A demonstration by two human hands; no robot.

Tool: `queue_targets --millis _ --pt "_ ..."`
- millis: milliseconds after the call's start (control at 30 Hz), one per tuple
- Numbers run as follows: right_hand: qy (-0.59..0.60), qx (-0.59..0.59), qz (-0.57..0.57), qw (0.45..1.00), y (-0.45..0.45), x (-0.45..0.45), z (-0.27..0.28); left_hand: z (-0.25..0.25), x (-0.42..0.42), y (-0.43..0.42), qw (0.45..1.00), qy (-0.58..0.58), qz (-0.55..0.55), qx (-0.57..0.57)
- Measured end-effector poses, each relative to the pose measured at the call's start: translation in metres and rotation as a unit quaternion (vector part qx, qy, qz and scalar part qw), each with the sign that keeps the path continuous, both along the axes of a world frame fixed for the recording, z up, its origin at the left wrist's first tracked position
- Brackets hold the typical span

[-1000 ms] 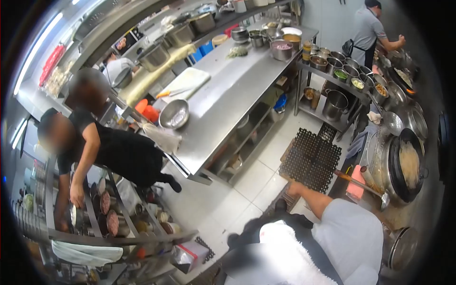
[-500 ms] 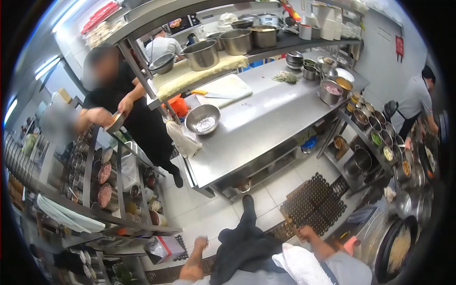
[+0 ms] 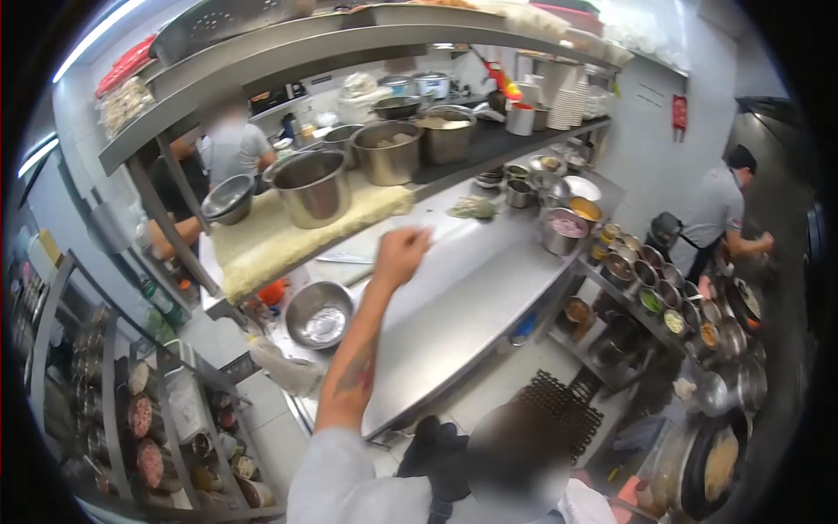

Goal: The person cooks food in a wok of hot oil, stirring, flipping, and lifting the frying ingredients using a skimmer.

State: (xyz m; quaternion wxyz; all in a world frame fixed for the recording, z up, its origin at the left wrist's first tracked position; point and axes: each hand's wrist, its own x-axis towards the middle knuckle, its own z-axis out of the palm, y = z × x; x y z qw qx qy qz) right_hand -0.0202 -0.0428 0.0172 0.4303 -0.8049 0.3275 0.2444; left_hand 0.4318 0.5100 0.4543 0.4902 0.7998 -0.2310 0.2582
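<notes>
The left hand [image 3: 403, 255], raised from lower centre to mid-frame, is partly curled, its grasp indeterminable, near the silvery knife blade [image 3: 343, 258] on the white plastic cutting board [image 3: 352, 274]; the right hand lies out of view.

Tube lights [image 3: 99, 37] shine left of the steel table [image 3: 436, 341], whose top glares; the shelf [image 3: 367, 38] above it bows (fisheye distortion).

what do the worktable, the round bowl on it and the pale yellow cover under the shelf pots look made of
Worktable: satin metal, probably stainless steel; grey with soft reflections.
Bowl: shinier metal, likely steel too; bright highlights inside.
Yellow cover: matte, perhaps towelling; fuzzy, uneven edge, exact fibre unclear.
</notes>
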Motion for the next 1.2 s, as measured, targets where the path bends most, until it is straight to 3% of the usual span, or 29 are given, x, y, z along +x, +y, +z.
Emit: queue_targets --millis 33,67,100,167,200,400,600,667,700,733,767,800,833,867,900,933,967,1000,1067,1200 --pt "-0.031 0.016 -0.007 0.999 0.009 0.021 0.001 0.024 0.033 -0.01 0.993 -0.085 0.041 0.074" --pt "-0.055 0.027 -0.014 0.998 0.02 0.037 0.004 0.052 0.052 -0.026 0.988 -0.131 0.041 0.07" --pt "-0.049 0.03 -0.007 0.998 0.034 0.051 0.007 0.074 0.072 -0.038 0.993 -0.098 -0.002 0.059" --pt "-0.046 0.067 -0.263 0.961 0.055 0.077 0.019 0.093 0.123 -0.058 0.988 -0.118 -0.018 0.096" --pt "-0.046 0.064 -0.284 0.956 0.061 0.083 0.02 0.095 0.143 -0.067 0.986 -0.121 -0.028 0.112" --pt "0.018 0.058 -0.15 0.987 0.094 0.084 0.01 0.07 0.205 -0.086 0.963 -0.075 -0.002 0.26" --pt "0.067 0.031 -0.106 0.992 0.096 0.07 -0.001 0.068 0.214 -0.082 0.976 -0.029 -0.051 0.211" --pt "0.074 0.031 -0.083 0.993 0.091 0.064 -0.011 0.066 0.219 -0.083 0.975 -0.088 -0.086 0.185" --pt "0.082 0.017 -0.041 0.996 0.087 0.057 -0.023 0.078 0.206 -0.082 0.971 -0.003 -0.072 0.228" --pt "0.093 -0.025 0.056 0.994 0.079 0.054 -0.043 0.073 0.21 -0.084 0.97 -0.024 -0.065 0.233" --pt "0.098 -0.099 0.243 0.96 0.065 0.057 -0.072 0.073 0.208 -0.084 0.971 -0.032 -0.076 0.226" --pt "0.097 -0.169 0.459 0.867 0.052 0.067 -0.097 0.074 0.206 -0.088 0.973 -0.03 -0.088 0.211" --pt "0.083 -0.185 0.603 0.771 0.043 0.085 -0.128 0.071 0.21 -0.093 0.975 -0.054 -0.098 0.192" --pt "0.052 -0.275 0.517 0.809 0.077 0.115 -0.01 0.072 0.209 -0.095 0.979 -0.013 -0.104 0.174" --pt "0.043 -0.263 0.438 0.859 0.067 0.132 -0.031 0.073 0.208 -0.097 0.977 -0.047 -0.096 0.183" --pt "0.032 -0.246 0.432 0.867 0.066 0.154 -0.009 0.074 0.203 -0.1 0.977 -0.038 -0.09 0.188" --pt "-0.084 -0.242 0.24 0.936 0.066 0.166 -0.014 0.072 0.206 -0.102 0.974 -0.043 -0.094 0.2" --pt "-0.08 -0.121 0.078 0.986 0.054 0.183 -0.048 0.066 0.2 -0.107 0.975 -0.071 -0.08 0.193" --pt "-0.057 -0.044 -0.058 0.996 0.071 0.193 0.027 0.058 0.2 -0.106 0.975 -0.077 -0.061 0.197" --pt "-0.099 -0.005 -0.173 0.98 0.051 0.184 0.061 0.057 0.208 -0.107 0.986 -0.075 -0.056 0.14"
